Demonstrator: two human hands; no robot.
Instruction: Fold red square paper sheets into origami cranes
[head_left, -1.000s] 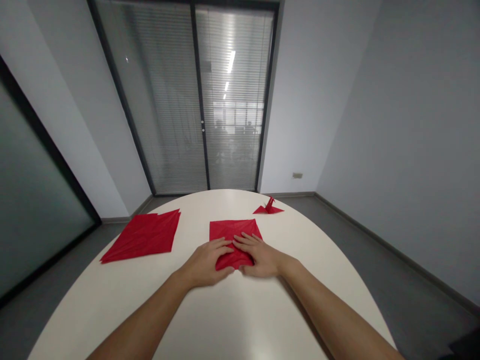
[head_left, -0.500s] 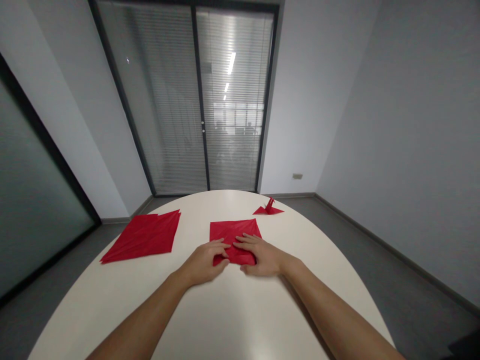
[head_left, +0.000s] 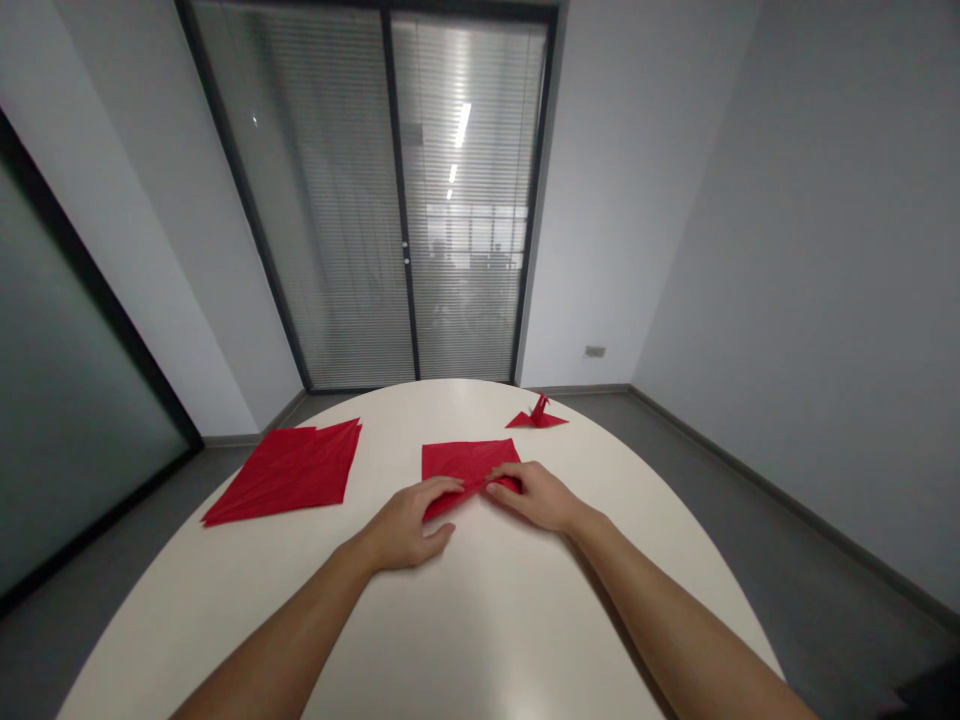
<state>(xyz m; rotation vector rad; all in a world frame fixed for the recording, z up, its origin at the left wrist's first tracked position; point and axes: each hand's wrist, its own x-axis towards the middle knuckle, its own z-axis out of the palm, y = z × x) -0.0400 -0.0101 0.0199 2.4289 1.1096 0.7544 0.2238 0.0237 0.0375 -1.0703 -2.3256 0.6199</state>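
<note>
A square of red paper (head_left: 459,460) lies on the table, its near side lifted and partly folded over toward the far side. My right hand (head_left: 546,499) pinches that near edge at the right, thumb against fingers. At the left, my left hand (head_left: 411,522) rests its fingers on the paper, with the thumb held apart on the near side. Some of the fold is hidden beneath my fingers.
A stack of red paper sheets (head_left: 289,473) lies to the left on the round white table (head_left: 450,620). Near the far right edge stands a folded red paper crane (head_left: 538,413). Beyond the table is a glass partition with blinds (head_left: 345,220).
My right hand has gone from lying flat to pinching the near edge and has moved slightly up and right. The paper's near side has come up and away from me.
</note>
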